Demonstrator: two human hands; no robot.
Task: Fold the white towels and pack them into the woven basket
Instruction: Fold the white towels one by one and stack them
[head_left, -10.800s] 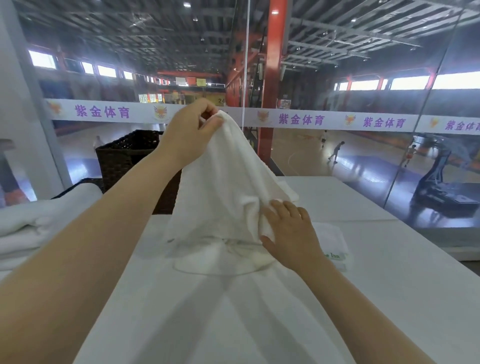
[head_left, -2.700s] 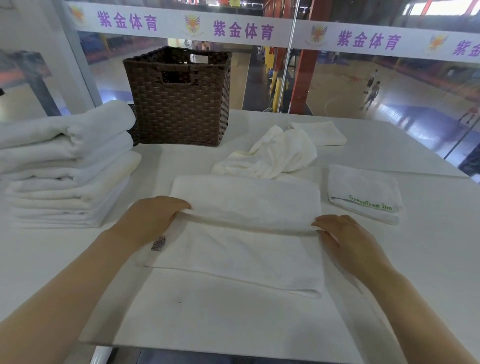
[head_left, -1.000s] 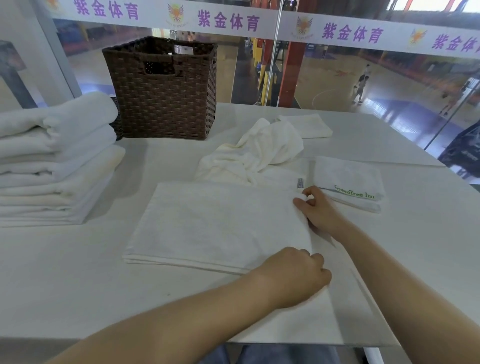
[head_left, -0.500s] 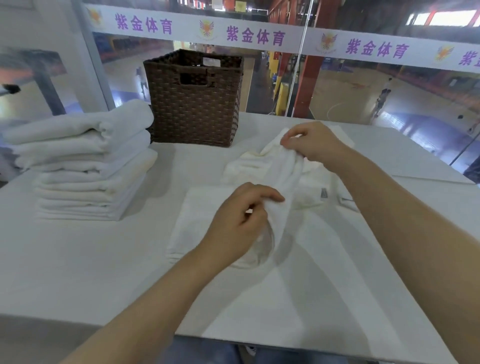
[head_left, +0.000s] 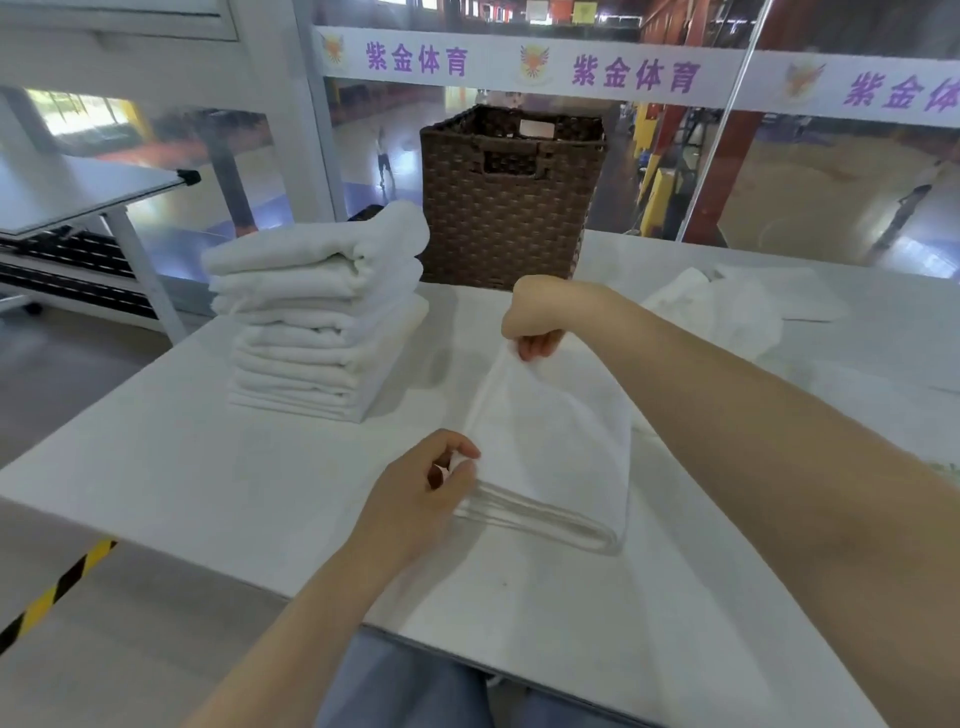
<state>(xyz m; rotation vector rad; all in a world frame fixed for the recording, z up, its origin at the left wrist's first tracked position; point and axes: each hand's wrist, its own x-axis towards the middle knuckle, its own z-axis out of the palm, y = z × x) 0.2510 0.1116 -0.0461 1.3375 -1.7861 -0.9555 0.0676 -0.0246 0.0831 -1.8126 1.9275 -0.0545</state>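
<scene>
— Pinching the towel at two corners: left hand gripping the near-left corner low against the bench, right hand reaching across and holding the far-left corner lifted a little off the cloth. Lying folded in layers in the middle of the bench, well short of the basket.

— Risking what, from here?

— Probably losing the square. Holding one corner higher than the other, so likely dragging the top layer askew and leaving the edges stepped. Pulling too hard possibly sliding the whole bundle toward the stack at the left.

— And the stack itself?

— Leaning slightly, top towels bulging toward the basket; bumping it with the left forearm perhaps tipping it.

— Differing how from half a second back?

— Lying flatter now. Then hanging bunched between both hands, raised clear of the bench; now spreading as a tidy narrow rectangle with the fold at the right. Right hand sitting lower and further left, left hand dropping nearly to the surface. Loose towel at the right staying crumpled, not yet folded.
</scene>
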